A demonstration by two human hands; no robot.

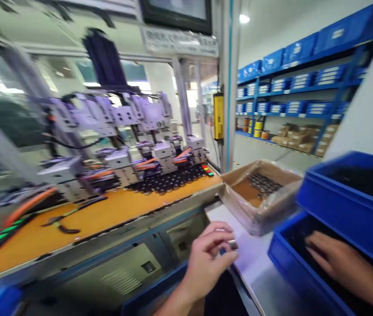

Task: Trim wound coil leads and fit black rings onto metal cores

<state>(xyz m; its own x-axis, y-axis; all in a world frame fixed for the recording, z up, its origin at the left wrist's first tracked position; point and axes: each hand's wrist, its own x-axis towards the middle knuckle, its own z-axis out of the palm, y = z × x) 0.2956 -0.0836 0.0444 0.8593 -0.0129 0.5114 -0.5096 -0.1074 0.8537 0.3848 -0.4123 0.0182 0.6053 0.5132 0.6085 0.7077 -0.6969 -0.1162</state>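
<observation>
My left hand (207,259) is raised in front of the workbench, thumb and fingers curled in a pinch. Between the fingertips shows a small silvery part (232,244), mostly covered, so its kind is unclear. On the right, my right hand (340,263) reaches down into a blue plastic bin (300,267) with dark contents. Motion blurs this hand and its fingertips are hard to see against the dark inside. Nearest to my left hand is a cardboard box (255,217) lined with clear plastic, with many small dark metallic parts (265,184) inside.
A second blue bin (347,193) stands behind the first. Across the orange bench top (104,217) lie pliers (63,224) and rows of dark round parts (166,180), before a machine with several stations (125,164). A yellow sensor bar (218,116) is mounted on the frame post.
</observation>
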